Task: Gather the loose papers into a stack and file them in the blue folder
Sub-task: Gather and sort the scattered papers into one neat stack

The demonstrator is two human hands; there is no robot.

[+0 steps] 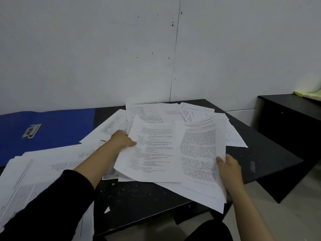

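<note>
Both hands pinched printed sheets (173,150) mid-table (260,157): left hand (122,139) at their left edge, right hand (229,166) at their right; open blue folder (57,126) lay far left.

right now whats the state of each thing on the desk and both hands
blue folder: open flat, clip bare, no papers filed
loose papers: spread and overlapping, not squared into a stack
held sheets: lifted at the near side, gripped on both sides
left hand: grips the sheets' left edge
right hand: grips their right edge, thumb on top
left pile: lying on the desk, untouched
</note>
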